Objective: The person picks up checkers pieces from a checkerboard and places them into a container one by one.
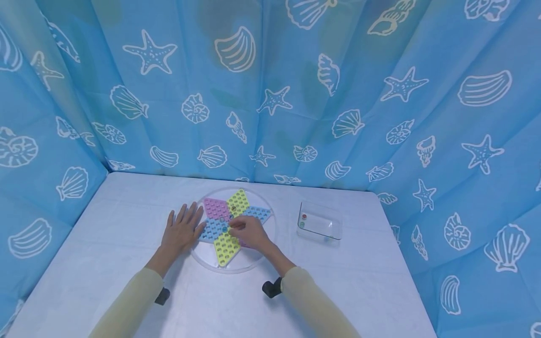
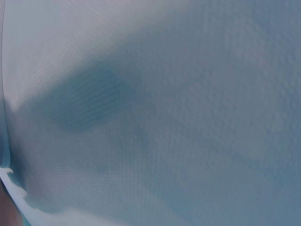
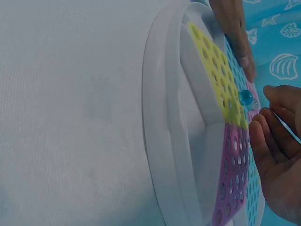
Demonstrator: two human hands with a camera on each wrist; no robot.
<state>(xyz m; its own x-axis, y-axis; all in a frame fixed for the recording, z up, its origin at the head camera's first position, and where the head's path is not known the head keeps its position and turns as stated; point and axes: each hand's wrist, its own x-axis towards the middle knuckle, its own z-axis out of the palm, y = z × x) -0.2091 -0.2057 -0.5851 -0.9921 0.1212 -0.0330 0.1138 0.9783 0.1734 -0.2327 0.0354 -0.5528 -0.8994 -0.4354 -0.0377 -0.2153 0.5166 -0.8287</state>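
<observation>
A round white Chinese checkers board (image 1: 206, 263) lies on the table, its star made of yellow, pink and blue perforated sections. My left hand (image 1: 181, 232) rests at its left edge with fingers spread straight. Over the middle of the star is my right hand (image 1: 250, 232), fingers loosely bent. In the right wrist view the right hand (image 3: 282, 155) shows a gap between its fingertips and nothing visible in them. A teal marble (image 3: 246, 97) sits on the board just beyond those fingertips. An amber marble (image 1: 234, 208) sits near the upper yellow section.
To the right of the board stands a clear glass container (image 1: 320, 223) holding a red marble (image 1: 304, 217) and a green marble (image 1: 302, 225). A white cloth (image 1: 359, 281) covers the table. Blue shell-printed curtains (image 1: 270, 94) hang around it. The left wrist view shows only blurred, shaded cloth.
</observation>
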